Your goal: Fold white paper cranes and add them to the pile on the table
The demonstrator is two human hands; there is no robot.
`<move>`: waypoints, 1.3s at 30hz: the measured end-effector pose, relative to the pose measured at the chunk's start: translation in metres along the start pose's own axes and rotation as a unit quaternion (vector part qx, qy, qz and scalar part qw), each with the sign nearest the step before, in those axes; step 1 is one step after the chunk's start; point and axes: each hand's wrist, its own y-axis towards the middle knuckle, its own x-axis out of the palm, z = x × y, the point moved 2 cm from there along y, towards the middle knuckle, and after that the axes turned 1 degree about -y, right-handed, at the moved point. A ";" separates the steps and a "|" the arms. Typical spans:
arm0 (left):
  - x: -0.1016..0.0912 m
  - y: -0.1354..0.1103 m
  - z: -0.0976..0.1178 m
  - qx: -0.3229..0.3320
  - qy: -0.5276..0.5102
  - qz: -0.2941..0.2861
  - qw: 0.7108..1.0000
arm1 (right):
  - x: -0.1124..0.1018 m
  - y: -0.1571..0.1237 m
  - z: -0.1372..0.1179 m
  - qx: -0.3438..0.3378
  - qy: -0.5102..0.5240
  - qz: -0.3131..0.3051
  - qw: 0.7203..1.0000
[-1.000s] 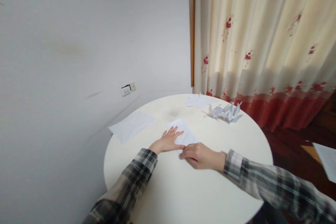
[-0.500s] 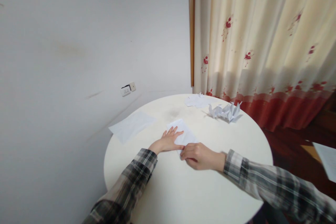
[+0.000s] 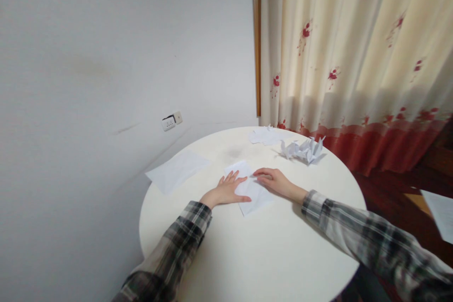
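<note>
A folded white sheet of paper (image 3: 253, 193) lies near the middle of the round white table (image 3: 255, 250). My left hand (image 3: 226, 190) lies flat on the paper's left side, fingers stretched out and spread. My right hand (image 3: 274, 180) rests on the paper's right edge toward its far end, fingers extended and pressing down along the edge. Both arms wear plaid sleeves.
A flat white sheet (image 3: 177, 170) lies at the table's left edge. More white paper (image 3: 267, 135) sits at the far rim, with several folded paper figures (image 3: 304, 150) beside it. A wall with a socket (image 3: 171, 120) is left; a flowered curtain (image 3: 347, 66) hangs behind.
My right hand has slid from the paper's near corner up along its right edge to the far end, and its fingers have flattened. My left hand has stayed in place.
</note>
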 end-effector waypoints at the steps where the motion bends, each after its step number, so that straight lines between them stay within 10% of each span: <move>1: 0.000 0.000 0.000 0.001 -0.002 0.000 1.000 | 0.000 0.002 0.004 -0.005 0.001 -0.011 1.000; 19: 0.004 0.004 -0.004 0.007 -0.005 0.012 1.000 | -0.016 0.006 0.005 -0.037 -0.079 -0.266 0.960; 39: 0.002 0.003 -0.004 -0.003 -0.003 0.002 1.000 | -0.026 0.008 0.000 0.038 -0.109 -0.332 0.936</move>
